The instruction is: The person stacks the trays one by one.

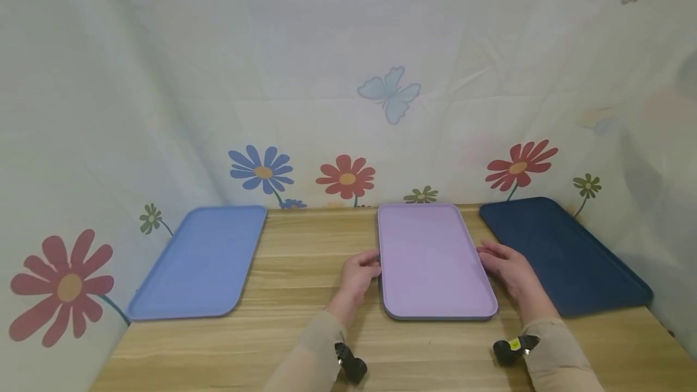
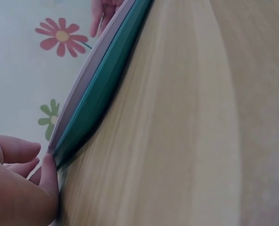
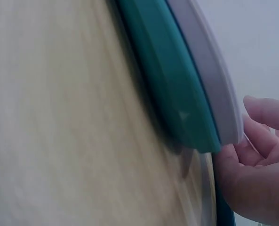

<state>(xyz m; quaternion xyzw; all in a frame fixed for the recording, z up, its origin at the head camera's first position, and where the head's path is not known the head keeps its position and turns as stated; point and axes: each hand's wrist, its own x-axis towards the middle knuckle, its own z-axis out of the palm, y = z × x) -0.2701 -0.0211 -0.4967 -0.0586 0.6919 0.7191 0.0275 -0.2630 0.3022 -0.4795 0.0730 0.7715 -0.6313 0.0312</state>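
Observation:
A lilac tray lies on top of a green tray, their edges nearly lined up. In the head view only a thin dark rim of the lower one shows. My left hand is at the left long edge of the stack, its thumb tip touching the rim in the left wrist view and its fingers loosely bent. My right hand is at the opposite long edge, thumb close against the rim in the right wrist view, other fingers spread loosely beside it. Neither hand curls round the trays.
A light blue tray lies at the left of the wooden table. At the right lies a navy tray, partly behind my right hand. A flowered cloth hangs behind the table. Each wrist wears a small black camera.

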